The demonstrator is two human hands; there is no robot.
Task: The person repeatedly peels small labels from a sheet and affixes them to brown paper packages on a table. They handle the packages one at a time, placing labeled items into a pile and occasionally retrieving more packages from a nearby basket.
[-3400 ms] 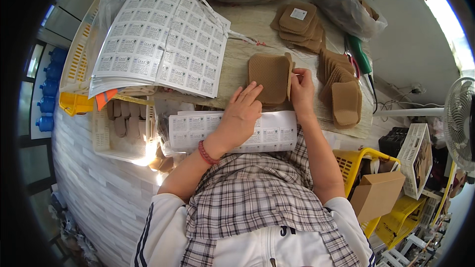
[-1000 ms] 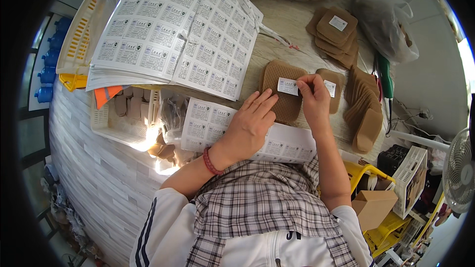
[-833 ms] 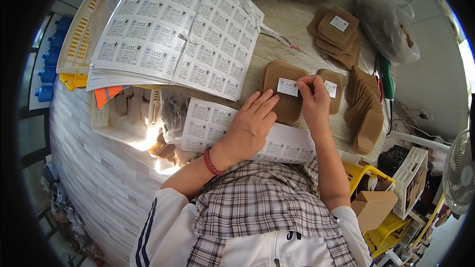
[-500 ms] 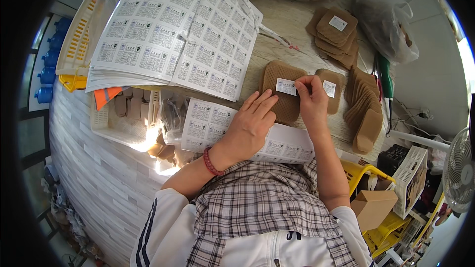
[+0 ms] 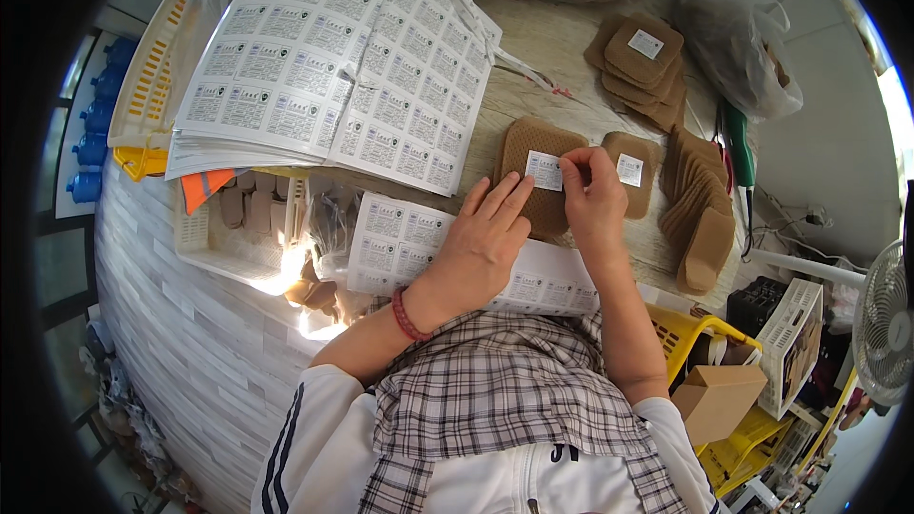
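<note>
Tan rounded-square pad (image 5: pixel 533 181) flat on the table, small white label (image 5: pixel 544 169) (rectangular) stuck on its top face

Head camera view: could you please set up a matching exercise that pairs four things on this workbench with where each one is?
Things:
1. Brown pad with a white label
2. Label sheet nearest the person
3. Large stack of label sheets
4. Row of unlabelled brown pads

Places:
A. Far left of the bench, over a yellow crate
B. Standing on edge to the right of the right hand
C. Under the fingertips of both hands
D. Beneath the left hand and wrist

Pairs: 1-C, 2-D, 3-A, 4-B
</note>
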